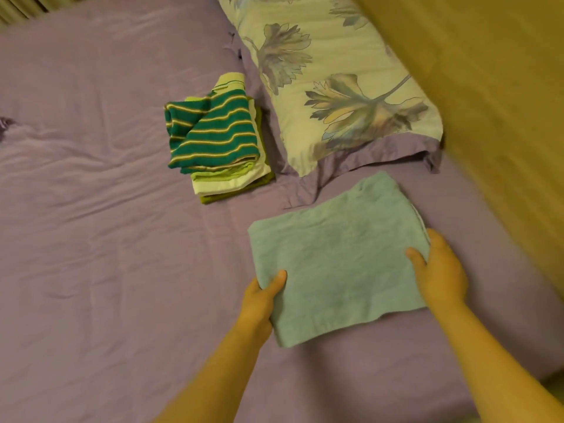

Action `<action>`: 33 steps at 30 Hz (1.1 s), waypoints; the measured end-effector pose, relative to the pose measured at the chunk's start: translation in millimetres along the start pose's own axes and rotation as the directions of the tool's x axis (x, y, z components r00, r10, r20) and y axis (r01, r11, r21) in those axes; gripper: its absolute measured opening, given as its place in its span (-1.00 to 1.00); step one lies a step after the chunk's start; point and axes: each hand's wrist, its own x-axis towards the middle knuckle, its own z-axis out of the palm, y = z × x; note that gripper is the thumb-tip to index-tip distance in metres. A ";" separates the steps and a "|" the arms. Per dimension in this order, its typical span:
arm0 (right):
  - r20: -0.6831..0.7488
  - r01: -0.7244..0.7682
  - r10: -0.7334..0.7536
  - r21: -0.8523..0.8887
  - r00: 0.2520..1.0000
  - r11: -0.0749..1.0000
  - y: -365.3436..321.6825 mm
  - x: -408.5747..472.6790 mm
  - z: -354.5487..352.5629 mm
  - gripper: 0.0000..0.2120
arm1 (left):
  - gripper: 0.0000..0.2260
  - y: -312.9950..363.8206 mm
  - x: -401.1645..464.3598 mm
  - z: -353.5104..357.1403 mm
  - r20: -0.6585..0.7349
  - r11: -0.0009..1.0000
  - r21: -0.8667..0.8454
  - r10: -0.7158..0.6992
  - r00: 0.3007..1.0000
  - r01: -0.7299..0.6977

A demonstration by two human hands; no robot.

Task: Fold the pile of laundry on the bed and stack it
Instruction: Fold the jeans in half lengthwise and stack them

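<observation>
With a stack of folded striped green clothes (218,141) already beside the floral pillow (341,87), the left hand (259,300) and right hand (439,270) pinch the folded pale-blue terry towel (335,257) near the purple-sheeted bed's (106,239) edge, seemingly the last item to stack.

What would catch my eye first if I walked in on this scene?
Probably the pale blue towel, folded flat on the purple bedsheet near the front, gripped at its left edge by the left hand and at its right edge by the right hand. Beyond it to the left sits a small stack of folded laundry topped by a green striped shirt, right beside a flower-print pillow.
</observation>
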 end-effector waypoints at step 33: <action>0.642 0.582 -0.251 -0.374 0.724 0.722 -176.6 -251.3 107.1 -0.47 | -0.56 6.4 -126.1 -205.9 0.118 0.334 0.936 0.007 0.993 -0.114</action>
